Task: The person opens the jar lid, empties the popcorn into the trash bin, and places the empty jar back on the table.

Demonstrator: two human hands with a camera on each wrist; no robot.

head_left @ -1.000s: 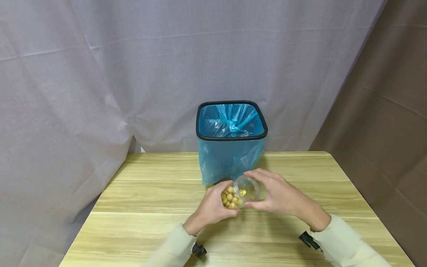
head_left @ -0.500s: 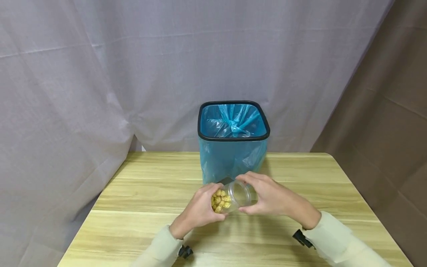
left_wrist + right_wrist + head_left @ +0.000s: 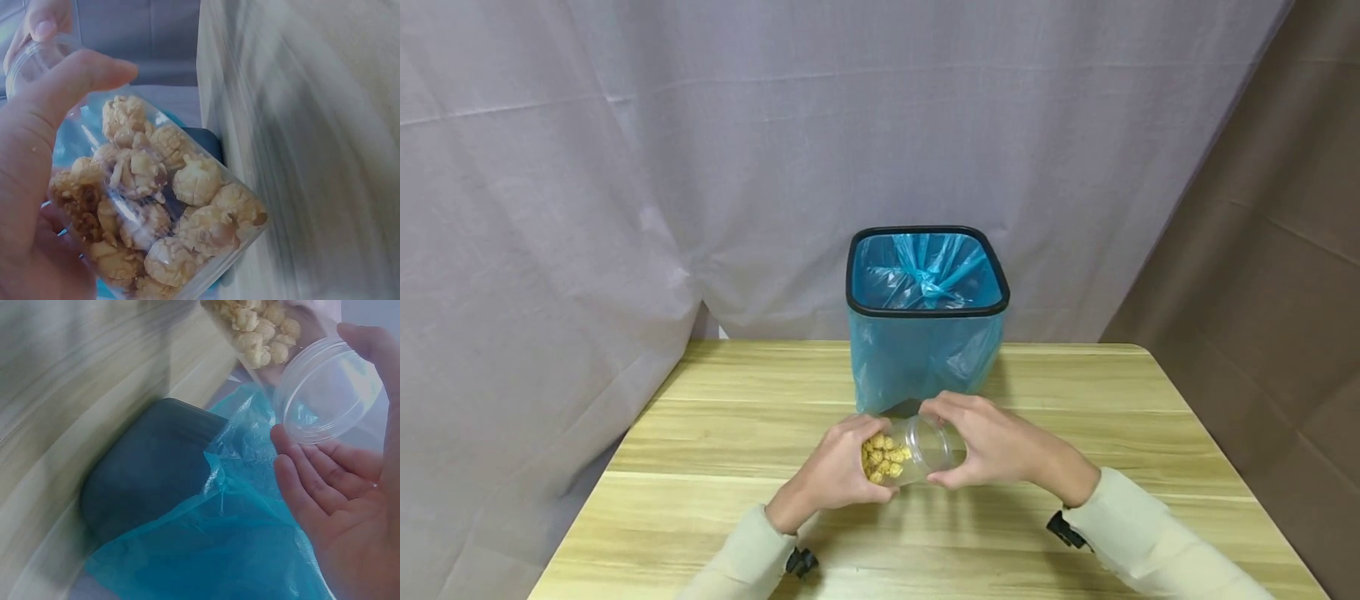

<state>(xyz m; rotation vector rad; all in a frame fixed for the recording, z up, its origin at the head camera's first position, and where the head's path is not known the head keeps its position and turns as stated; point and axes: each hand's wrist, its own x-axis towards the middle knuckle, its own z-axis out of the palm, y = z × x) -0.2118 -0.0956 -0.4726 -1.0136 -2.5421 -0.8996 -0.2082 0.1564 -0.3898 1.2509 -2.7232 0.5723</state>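
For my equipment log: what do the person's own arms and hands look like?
Bare left hand and right hand, no gloves. Long, pale cream sleeves reach the wrists. A small black device sits by the left cuff, another by the right cuff.

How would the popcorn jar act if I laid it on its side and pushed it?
The clear jar would probably roll, since one end looks round. It's likely light for its size, because the puffy popcorn has gaps between its pieces. It might feel slippery too, as its side looks smooth and shiny.
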